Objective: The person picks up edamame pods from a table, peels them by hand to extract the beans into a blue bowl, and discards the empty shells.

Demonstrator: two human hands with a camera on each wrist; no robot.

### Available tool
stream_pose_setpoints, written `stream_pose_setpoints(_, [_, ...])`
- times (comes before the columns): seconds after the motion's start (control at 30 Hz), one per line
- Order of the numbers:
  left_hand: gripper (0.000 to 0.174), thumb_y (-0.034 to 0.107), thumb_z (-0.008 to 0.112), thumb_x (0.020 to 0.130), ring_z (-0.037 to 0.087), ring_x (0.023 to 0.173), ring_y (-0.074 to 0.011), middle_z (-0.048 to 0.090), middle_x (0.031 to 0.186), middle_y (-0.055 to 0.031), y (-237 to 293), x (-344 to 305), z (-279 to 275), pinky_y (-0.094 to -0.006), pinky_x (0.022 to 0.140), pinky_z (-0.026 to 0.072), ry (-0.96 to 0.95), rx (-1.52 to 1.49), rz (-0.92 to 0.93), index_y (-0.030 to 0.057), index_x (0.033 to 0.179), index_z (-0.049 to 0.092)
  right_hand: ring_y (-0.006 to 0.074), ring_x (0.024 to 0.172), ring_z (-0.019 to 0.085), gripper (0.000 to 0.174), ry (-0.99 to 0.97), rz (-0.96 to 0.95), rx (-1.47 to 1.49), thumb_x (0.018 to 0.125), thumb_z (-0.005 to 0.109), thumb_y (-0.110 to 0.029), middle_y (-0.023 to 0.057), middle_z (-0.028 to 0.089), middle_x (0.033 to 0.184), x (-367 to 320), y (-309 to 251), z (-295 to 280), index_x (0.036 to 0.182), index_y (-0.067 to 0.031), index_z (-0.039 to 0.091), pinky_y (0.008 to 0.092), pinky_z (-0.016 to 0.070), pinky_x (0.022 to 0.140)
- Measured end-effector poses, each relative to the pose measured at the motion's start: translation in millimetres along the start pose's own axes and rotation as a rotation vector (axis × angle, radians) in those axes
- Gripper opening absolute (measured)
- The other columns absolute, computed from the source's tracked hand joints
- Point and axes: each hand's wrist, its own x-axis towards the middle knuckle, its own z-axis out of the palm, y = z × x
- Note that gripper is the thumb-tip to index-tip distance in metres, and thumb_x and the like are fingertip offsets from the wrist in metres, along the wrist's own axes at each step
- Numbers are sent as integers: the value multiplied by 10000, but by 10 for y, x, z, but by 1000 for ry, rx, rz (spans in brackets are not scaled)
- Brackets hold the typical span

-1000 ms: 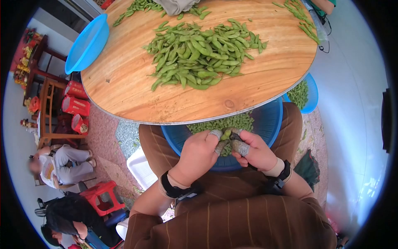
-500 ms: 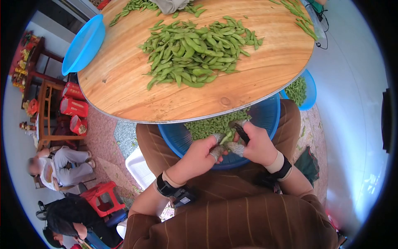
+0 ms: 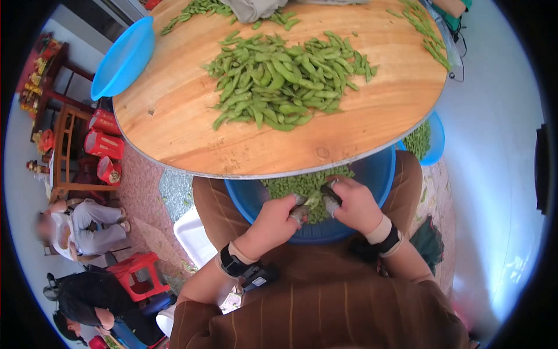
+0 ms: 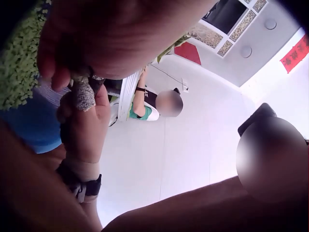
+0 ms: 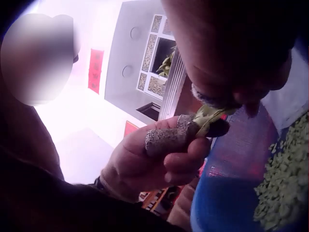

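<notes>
Both hands meet over a blue basin [image 3: 381,189] on the lap, which holds shelled green beans [image 3: 285,187]. My left hand [image 3: 272,222] pinches a split, pale green bean pod [image 5: 207,118] between wrapped fingertips. From the other side, my right hand [image 3: 359,205] grips the same pod with thumb and fingers. Grey speckled wraps [image 5: 164,141] cover several fingertips, and something dark shows at the right fingers. In the left wrist view the right hand's wrapped finger [image 4: 84,94] shows, with the pod mostly hidden behind the left hand.
Just beyond the basin stands a round wooden table [image 3: 174,134] bearing a heap of bean pods [image 3: 285,78]. A blue basket [image 3: 123,58] leans at its left edge; another blue basin [image 3: 436,139] sits at right. A white tub [image 3: 195,235] and red stool [image 3: 139,274] are on the left.
The hands have shifted around the pod, the right one rising slightly and drawing apart from the left. The pod now shows split and pale between them.
</notes>
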Motion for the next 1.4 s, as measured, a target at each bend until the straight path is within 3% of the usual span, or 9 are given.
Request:
stream_pose_setpoints(0.33, [94,41,563,775,565,737,-447,570,751,-254,-155,-11,23,-421,625,467,235,336,214,-22,843,576,417,690,534,260,-31,-81,112,770,694,-191,192,537,721,55,-218,76,817,-16,508,434,449,593])
stream_pose_setpoints(0.53, [73,64,597,826,589,631,-296,594,700,-177,-72,-141,-45,-344,588,471,36,254,342,5,868,605,220,570,545,274,-325,206,548,852,671,-245,115,563,703,13,-239,-102,921,-32,512,360,442,536])
stream_pose_setpoints(0.6, [77,94,594,881,579,619,-172,603,680,-81,49,-183,-89,-292,591,469,-230,-55,311,27,905,623,88,520,455,283,-692,637,1317,877,665,-274,33,517,668,-32,-200,-146,952,-44,519,256,373,471])
stream_pose_setpoints(0.73, [97,116,572,914,584,657,-126,607,704,-29,106,-188,-123,-275,612,471,-353,-141,313,36,927,624,49,499,420,282,-694,666,1497,878,671,-278,-6,484,653,-92,-298,-144,965,-54,523,195,311,450])
stream_pose_setpoints(0.97, [78,85,563,899,541,676,-129,572,724,-37,-164,-348,-267,-277,618,449,-69,32,364,21,911,605,116,520,523,220,-447,451,699,854,662,-201,39,547,660,23,-310,-179,946,-28,563,261,409,489])
stream_pose_setpoints(1.03, [68,74,571,880,531,676,-117,560,718,-25,-203,-573,-443,-276,607,440,124,75,271,17,895,604,220,598,609,184,-150,-168,4,807,676,-147,110,607,706,79,-308,-244,930,-33,601,308,471,552])
stream_pose_setpoints(1.23, [84,68,632,811,561,633,-138,572,694,-42,-494,-1439,-974,-291,576,436,587,49,13,-3,848,611,332,696,618,183,304,14,35,759,699,-99,159,613,777,560,-733,-615,909,-26,623,368,488,616])
stream_pose_setpoints(1.3, [160,102,699,770,597,634,-230,607,741,-118,-655,-1595,-1059,-335,592,463,671,720,-356,1,869,624,345,696,607,197,366,-16,-17,757,695,-96,164,604,789,811,-736,-616,918,-18,611,383,483,604])
stream_pose_setpoints(1.4, [246,157,748,741,611,670,-301,614,801,-180,-492,-1521,-933,-380,600,481,829,1054,-225,3,894,631,366,701,578,236,467,-143,-186,739,680,-78,173,573,802,1048,-636,-474,938,-4,577,424,465,589])
